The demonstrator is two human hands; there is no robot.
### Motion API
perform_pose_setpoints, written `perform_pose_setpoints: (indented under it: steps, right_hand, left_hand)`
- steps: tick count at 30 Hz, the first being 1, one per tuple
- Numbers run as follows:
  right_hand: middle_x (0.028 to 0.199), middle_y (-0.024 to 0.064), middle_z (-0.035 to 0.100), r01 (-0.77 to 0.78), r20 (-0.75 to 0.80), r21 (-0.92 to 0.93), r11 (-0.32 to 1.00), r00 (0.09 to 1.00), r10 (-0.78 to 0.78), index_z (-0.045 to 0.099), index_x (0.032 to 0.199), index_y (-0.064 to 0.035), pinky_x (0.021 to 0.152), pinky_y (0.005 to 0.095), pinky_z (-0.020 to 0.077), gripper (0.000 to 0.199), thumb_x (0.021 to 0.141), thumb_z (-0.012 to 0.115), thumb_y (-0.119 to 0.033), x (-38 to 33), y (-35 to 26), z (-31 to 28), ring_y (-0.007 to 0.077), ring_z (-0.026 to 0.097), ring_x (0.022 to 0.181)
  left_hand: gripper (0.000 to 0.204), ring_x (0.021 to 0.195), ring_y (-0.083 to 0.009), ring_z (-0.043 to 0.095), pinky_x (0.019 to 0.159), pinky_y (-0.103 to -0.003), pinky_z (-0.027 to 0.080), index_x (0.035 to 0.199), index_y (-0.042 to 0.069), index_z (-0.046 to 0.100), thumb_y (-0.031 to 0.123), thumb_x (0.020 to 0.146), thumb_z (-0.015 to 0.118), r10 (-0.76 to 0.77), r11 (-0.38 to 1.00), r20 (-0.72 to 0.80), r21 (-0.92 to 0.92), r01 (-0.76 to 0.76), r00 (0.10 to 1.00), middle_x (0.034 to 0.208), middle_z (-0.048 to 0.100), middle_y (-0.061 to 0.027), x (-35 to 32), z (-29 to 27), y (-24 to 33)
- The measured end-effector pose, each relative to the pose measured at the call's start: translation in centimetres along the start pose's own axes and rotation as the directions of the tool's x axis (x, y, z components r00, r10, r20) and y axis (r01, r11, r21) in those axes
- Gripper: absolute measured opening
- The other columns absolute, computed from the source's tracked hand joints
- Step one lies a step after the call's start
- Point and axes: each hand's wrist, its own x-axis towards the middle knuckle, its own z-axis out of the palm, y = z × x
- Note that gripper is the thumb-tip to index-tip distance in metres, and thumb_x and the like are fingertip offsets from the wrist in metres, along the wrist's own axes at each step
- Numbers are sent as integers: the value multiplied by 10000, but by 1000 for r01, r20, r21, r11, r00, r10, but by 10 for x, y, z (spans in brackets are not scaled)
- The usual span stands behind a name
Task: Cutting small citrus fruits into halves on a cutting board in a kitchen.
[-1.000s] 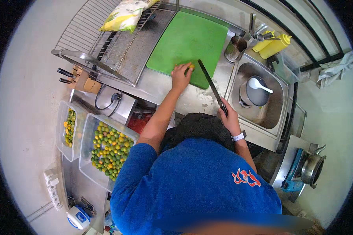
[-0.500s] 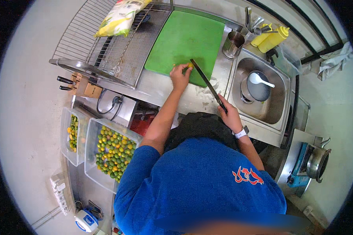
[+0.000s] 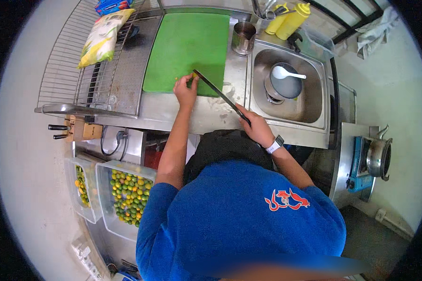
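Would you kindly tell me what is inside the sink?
A round metal pot sits in the sink, with a white spoon resting in it. The sink bottom beneath the pot is hidden.

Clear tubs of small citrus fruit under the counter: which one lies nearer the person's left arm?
The larger tub, heaped with green and yellow fruit, lies nearer the left arm. The narrower tub sits beyond it, further to the person's left.

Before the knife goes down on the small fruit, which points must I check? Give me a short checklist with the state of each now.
1. Left hand holds the small yellow fruit on the green cutting board: ok.
2. Right hand grips the knife handle: ok.
3. Blade tip meets the fruit: ok.
4. Left fingers clear of the edge: cannot tell.
5. Board lies flat on the steel counter: ok.
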Motion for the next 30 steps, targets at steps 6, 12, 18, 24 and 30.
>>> perform_pose_setpoints:
  steps: [6,12,18,24,30]
  right_hand:
    - [766,224,556,-11,34,-53,999,999,13,366,1294,-171,665,432,442,488,824,492,-132,-3,1,2,373,548,735]
    - [783,229,562,-13,18,-50,999,1000,14,378,1290,-175,662,434,441,476,830,495,-144,-8,-4,2,376,555,725]
    - [799,221,567,-28,-1,-47,998,1000,28,378,1292,-177,689,419,440,480,829,497,-138,-10,-2,1,370,557,760]
    - [927,227,585,-96,44,-48,994,994,98,389,1287,-143,725,385,446,483,822,517,-115,-9,-11,-4,371,571,836]
    - [781,229,566,-111,68,-16,994,991,112,369,1295,-163,694,416,438,490,824,502,-138,-9,-16,-6,370,554,756]
  left_hand:
    - [231,823,-246,552,778,-373,383,871,89,627,294,766,634,10,1000,19,25,-10,1000,852,624,-67,-2,0,-3]
    - [205,870,-247,544,801,-380,371,865,96,625,284,784,613,-80,997,53,5,80,995,883,621,-71,-5,0,-3]
    - [212,864,-247,551,787,-377,375,862,93,623,289,778,619,-56,998,46,9,56,997,888,623,-67,-3,-1,2]
    - [219,858,-248,553,776,-379,376,858,92,622,295,776,621,-37,999,21,35,36,999,888,624,-66,-3,0,1]
    - [217,854,-249,551,769,-373,373,838,94,616,299,767,630,-56,997,24,58,54,998,880,622,-66,-3,1,1]
